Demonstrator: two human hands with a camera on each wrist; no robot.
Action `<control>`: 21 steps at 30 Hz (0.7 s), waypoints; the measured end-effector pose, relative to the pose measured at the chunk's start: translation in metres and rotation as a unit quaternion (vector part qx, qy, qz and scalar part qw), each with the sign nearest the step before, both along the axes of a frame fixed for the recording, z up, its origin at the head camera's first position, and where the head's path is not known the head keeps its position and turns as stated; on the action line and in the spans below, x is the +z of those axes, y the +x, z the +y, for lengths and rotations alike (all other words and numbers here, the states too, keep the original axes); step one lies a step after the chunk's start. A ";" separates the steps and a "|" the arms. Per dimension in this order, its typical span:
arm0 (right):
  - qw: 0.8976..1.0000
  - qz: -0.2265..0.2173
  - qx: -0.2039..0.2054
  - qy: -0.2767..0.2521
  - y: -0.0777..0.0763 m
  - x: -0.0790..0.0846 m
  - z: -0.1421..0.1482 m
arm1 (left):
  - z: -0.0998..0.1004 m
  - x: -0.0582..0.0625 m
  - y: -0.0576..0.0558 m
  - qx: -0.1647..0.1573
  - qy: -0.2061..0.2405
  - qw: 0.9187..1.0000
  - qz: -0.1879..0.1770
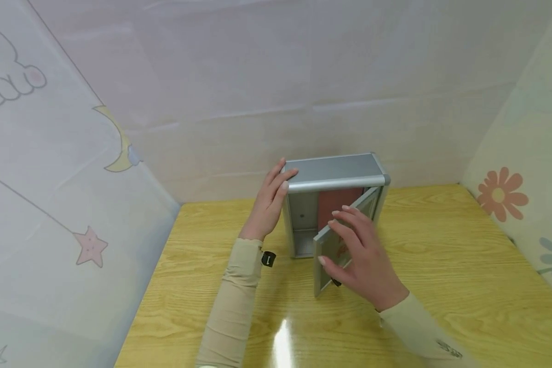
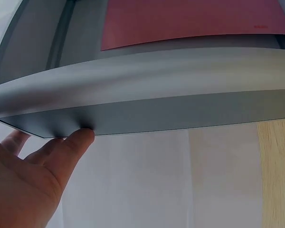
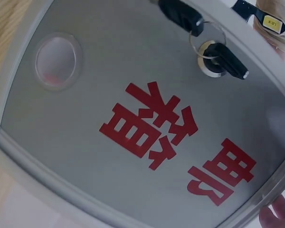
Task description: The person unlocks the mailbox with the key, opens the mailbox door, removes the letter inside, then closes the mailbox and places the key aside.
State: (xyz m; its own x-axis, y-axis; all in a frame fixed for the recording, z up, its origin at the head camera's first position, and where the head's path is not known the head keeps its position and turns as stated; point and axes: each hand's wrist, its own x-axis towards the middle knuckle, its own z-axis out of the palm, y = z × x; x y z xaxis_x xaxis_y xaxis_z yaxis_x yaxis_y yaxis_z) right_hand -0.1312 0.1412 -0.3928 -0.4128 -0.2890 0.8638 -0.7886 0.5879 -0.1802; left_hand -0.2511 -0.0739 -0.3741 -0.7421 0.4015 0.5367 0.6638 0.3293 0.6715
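A grey metal mailbox [image 1: 336, 171] stands upright on the table, its hinged mailbox door [image 2: 180, 76] not identifiable apart from the frame in the left wrist view. My left hand [image 1: 265, 207] rests on the box's top left corner, fingers extended. The door panel [image 3: 133, 190] is swung out, with red characters [image 3: 152, 126] on its outer face. At its upper free corner, my right hand [image 1: 365, 258] holds the door with bent fingers, thumb near the side edge. Keys [image 3: 230, 61] hang in the lock. Inside the box is a red sheet or envelope [image 2: 194, 23].
The wooden table [image 1: 441, 266] extends around the box. Behind it hangs a pale cloth backdrop [image 1: 303, 76], with printed side panels left and right [image 1: 501, 194]. A round clear window [image 3: 57, 61] is set in the door.
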 end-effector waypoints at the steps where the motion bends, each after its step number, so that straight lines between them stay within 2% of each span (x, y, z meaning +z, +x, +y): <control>1: 1.000 0.005 0.007 -0.005 0.002 0.000 0.002 | 0.000 0.000 0.000 0.000 -0.001 1.000 -0.002; 8: 0.998 0.030 0.034 -0.049 0.019 0.004 0.016 | 0.000 0.002 0.001 0.002 -0.003 1.000 -0.007; 14: 0.992 0.074 0.026 -0.099 0.030 0.009 0.026 | 0.000 0.002 0.000 0.004 -0.002 1.000 -0.002; 21: 0.986 0.052 0.017 -0.157 0.042 0.012 0.040 | 0.000 0.002 0.000 0.007 -0.002 1.000 0.000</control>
State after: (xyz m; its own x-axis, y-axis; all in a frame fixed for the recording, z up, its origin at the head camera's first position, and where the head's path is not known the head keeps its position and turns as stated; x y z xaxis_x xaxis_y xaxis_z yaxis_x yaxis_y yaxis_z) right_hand -0.0887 0.1809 -0.3810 -0.3125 -0.0134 0.9498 -0.8310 0.4883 -0.2665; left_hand -0.2512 -0.0736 -0.3724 -0.7474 0.3934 0.5354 0.6593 0.3406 0.6703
